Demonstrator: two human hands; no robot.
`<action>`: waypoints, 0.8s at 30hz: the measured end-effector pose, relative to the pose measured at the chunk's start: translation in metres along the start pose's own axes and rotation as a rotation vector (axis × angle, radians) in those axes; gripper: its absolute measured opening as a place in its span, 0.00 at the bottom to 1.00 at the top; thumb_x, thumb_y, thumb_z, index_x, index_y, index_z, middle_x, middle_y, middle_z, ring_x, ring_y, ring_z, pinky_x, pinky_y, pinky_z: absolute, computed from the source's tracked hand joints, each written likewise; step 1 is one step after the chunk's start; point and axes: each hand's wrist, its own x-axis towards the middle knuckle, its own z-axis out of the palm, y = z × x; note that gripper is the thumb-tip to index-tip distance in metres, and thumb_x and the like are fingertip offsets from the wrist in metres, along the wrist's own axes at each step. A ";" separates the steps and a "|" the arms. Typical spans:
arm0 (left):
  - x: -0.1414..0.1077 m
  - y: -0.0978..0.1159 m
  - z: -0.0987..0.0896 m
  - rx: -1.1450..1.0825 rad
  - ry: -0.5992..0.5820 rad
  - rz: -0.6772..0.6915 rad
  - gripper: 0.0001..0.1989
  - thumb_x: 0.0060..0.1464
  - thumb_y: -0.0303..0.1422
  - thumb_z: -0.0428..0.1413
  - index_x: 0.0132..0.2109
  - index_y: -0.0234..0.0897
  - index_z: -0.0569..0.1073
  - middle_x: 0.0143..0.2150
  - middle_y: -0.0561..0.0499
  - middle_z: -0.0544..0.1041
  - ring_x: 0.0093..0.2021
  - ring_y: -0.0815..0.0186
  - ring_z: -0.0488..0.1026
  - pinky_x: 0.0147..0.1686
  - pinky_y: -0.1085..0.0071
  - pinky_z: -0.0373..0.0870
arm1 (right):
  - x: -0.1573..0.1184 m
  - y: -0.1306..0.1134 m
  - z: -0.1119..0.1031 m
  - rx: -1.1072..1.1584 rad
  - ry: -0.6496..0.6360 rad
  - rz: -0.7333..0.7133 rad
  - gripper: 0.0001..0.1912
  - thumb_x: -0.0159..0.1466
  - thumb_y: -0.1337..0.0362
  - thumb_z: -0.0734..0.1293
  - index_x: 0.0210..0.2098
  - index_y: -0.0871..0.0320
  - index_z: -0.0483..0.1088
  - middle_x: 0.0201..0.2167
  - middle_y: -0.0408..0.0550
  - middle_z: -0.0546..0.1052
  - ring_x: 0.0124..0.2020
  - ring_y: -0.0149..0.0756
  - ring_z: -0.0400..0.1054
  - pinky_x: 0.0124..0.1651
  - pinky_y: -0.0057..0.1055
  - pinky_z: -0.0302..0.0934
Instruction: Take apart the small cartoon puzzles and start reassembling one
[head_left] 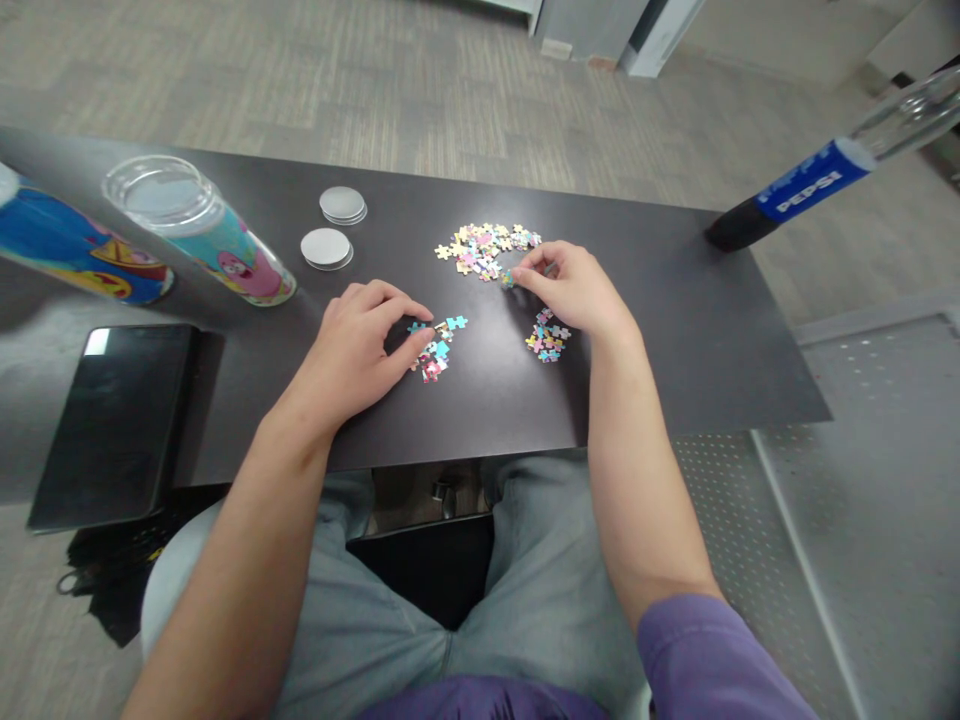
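Observation:
On the dark table lie three groups of small jigsaw puzzle pieces. The largest pile [480, 245] spreads at the far middle. My right hand [574, 285] is at its near right edge, thumb and fingertips pinching a puzzle piece [508, 279]. Below that hand sits a smaller pile [549, 338] of pink, yellow and blue pieces. My left hand [364, 340] rests beside the left pile [437, 352], partly covering it. Its thumb and index finger are apart, their tips touching or just over the pieces; I see nothing held there.
Two stacks of white discs, the far one [343, 204] and the near one [326, 247], lie left of the pieces. A clear-topped cartoon canister [240, 255], a blue canister [82, 245] and a black tablet [116, 420] are further left. A Pepsi bottle [806, 185] stands at the right end.

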 end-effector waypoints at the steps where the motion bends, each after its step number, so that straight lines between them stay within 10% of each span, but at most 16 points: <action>1: 0.000 -0.001 0.000 -0.002 0.000 0.002 0.14 0.80 0.46 0.64 0.59 0.51 0.92 0.60 0.43 0.89 0.63 0.42 0.84 0.68 0.41 0.79 | -0.001 0.003 -0.005 -0.006 -0.009 0.012 0.07 0.78 0.62 0.77 0.40 0.51 0.82 0.43 0.50 0.83 0.44 0.46 0.74 0.55 0.47 0.71; 24: -0.001 -0.009 0.001 -0.025 0.006 0.026 0.14 0.80 0.47 0.64 0.59 0.52 0.92 0.59 0.42 0.90 0.63 0.40 0.86 0.69 0.39 0.80 | -0.021 0.033 -0.038 0.092 -0.227 0.082 0.08 0.71 0.58 0.85 0.39 0.49 0.86 0.33 0.44 0.79 0.37 0.43 0.71 0.44 0.45 0.64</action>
